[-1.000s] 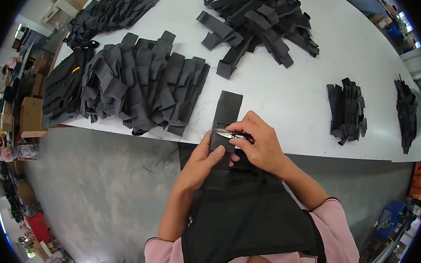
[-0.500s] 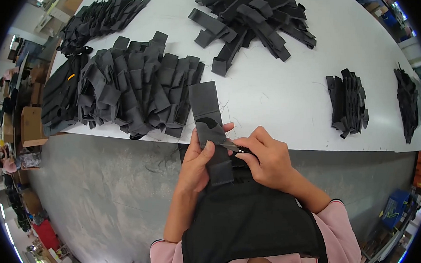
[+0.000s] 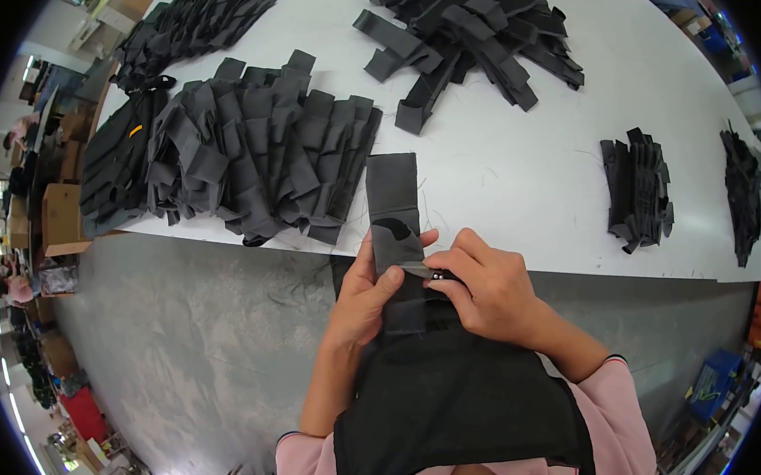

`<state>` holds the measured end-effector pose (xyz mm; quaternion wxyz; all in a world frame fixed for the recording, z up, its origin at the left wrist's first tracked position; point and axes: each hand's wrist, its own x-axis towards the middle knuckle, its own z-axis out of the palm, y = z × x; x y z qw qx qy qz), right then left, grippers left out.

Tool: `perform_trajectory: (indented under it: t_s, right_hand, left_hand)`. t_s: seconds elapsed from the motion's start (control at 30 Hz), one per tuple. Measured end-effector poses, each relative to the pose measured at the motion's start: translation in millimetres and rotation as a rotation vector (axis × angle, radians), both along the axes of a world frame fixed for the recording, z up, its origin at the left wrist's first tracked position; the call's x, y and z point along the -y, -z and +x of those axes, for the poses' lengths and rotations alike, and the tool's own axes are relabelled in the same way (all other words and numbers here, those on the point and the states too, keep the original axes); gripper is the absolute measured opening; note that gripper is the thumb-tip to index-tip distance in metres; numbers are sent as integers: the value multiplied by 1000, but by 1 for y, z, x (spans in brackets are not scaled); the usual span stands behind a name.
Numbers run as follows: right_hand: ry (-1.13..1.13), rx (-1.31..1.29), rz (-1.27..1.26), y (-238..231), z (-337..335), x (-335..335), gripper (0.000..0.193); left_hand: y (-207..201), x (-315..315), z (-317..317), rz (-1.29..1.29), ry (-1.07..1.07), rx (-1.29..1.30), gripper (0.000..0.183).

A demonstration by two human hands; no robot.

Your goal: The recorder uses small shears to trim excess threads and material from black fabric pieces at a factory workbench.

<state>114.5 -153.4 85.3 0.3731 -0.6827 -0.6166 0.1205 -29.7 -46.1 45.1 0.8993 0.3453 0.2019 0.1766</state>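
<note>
right now the left hand is gripping a black fabric strip from the side, thumb lying across its lower part, holding it taut where it hangs off the near edge of the white table. the right hand is closed around small metal snips, whose tip is touching the strip at about its lower third. the strip's upper end is resting flat on the table, pointing toward twelve o'clock.

at ten o'clock a fanned pile of folded pieces is sitting just beside the strip; at one o'clock a loose heap of straps is lying well apart; at three o'clock a small stack is standing alone.

judging from this, trimming cleanly is calling for keeping the cloth stretched, the thumb staying clear of the blades, and the snips cutting only stray threads, not the seam.
</note>
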Motion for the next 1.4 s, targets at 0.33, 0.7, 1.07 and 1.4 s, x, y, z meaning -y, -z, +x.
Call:
perform_trajectory:
  t_s: [0.33,0.7,1.07,1.4]
  right_hand:
    - [0,-41,-10,5,1,3,23]
    - [-144,-174,-62,7,5,-4,23]
    - [-191,-371,-149,3,6,-7,22]
    - [-95,-268,-47,6,-7,-2,21]
  left_hand:
    - [0,-2,-8,-11,72,-85,64]
    - [-6,-7,-17,148,190,-154,63]
    - [-11,-10,-21,162,254,-190,66]
    - [-11,-8,-21,164,236,-193,63]
